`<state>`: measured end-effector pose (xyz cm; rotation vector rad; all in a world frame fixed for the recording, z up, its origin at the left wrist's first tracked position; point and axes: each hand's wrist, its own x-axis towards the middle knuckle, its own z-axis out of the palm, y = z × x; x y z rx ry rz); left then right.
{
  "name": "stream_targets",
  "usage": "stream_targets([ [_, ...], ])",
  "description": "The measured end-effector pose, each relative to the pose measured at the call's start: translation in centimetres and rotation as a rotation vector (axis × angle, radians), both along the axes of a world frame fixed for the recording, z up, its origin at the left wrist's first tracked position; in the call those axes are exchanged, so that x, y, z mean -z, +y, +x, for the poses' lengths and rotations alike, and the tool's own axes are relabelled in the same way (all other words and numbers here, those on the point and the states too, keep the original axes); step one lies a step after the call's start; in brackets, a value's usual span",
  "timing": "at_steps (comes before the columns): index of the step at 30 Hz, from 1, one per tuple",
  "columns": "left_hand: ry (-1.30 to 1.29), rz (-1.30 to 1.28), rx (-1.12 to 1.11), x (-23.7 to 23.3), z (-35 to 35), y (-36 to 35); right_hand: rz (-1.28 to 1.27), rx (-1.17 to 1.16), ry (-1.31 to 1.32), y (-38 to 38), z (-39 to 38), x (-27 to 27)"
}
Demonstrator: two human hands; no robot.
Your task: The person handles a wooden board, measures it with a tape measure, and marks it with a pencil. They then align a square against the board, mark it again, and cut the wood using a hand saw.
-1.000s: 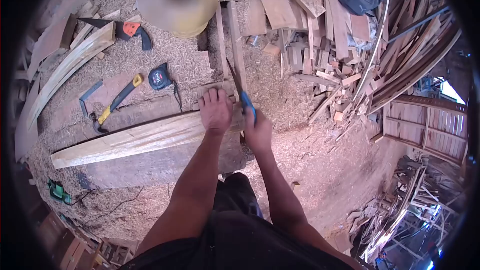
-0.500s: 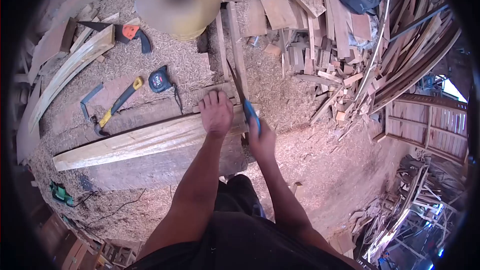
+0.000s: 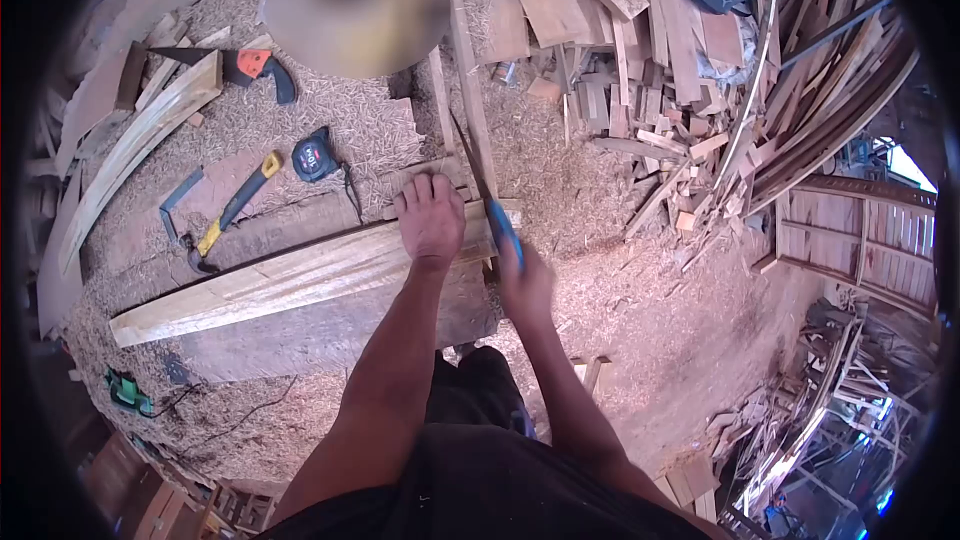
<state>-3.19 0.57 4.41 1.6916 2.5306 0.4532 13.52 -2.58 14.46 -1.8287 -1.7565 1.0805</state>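
Observation:
A long pale plank lies slantwise across a wider, darker board. My left hand rests palm down on the plank near its right end, its fingers reaching past the far edge onto a small wood piece. In my right hand is a handsaw, fingers wrapped round its blue handle. Its dark, narrow blade points away from me and crosses the plank's right end, just right of my left hand. Where blade and wood meet is too small to make out.
Left of my hands lie a tape measure, a hammer, a metal square and an orange-handled saw. A person's hat shows at the top. Wood offcuts are heaped right; a green power tool sits lower left.
My view has shifted slightly. The right hand and saw have barely moved along the cut, and the left hand stays on the plank. The hat has come a little nearer the top edge.

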Motion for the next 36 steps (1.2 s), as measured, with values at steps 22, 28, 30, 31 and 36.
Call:
stream_targets([
  [22, 0.02, 0.063, 0.005, 0.1, -0.2, 0.9, 0.012, 0.033, 0.088, -4.1, 3.0, -5.9],
  [28, 0.016, 0.036, 0.007, 0.3, 0.0, 0.2, -0.319, 0.127, -0.085, -9.9, 6.5, -12.3],
  [30, -0.001, 0.02, 0.0, -0.3, 0.1, 0.0, -0.111, 0.036, -0.001, -3.8, 3.5, -2.0],
  [31, 0.008, 0.033, -0.002, -0.2, 0.1, -0.2, -0.029, -0.008, 0.055, 0.4, 0.8, 0.1],
  [36, 0.047, 0.089, 0.006, -0.1, 0.2, -0.5, -0.068, 0.014, 0.067, -0.1, 0.6, -2.5],
])
